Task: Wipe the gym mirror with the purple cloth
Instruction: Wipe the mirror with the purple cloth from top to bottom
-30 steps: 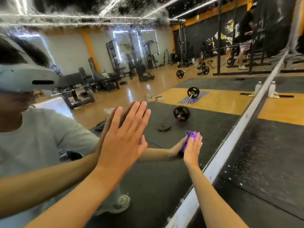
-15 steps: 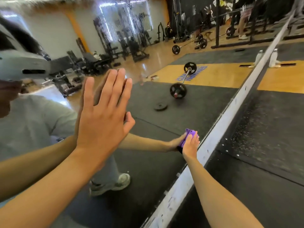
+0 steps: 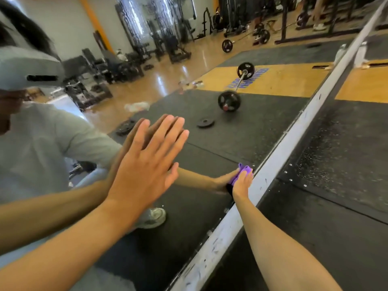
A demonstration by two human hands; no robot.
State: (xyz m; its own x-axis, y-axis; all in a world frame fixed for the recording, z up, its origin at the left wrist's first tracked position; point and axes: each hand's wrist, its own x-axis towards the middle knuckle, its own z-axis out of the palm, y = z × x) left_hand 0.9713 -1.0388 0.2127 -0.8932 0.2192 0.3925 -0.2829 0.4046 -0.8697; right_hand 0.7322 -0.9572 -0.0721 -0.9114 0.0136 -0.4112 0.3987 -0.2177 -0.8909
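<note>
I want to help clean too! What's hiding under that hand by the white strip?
A purple cloth, pressed against the mirror by the right hand. Only its top edge shows; the rest is covered.

The left hand lay flat on the mirror — the right hand pressed the cloth farther right, beside the frame.
</note>
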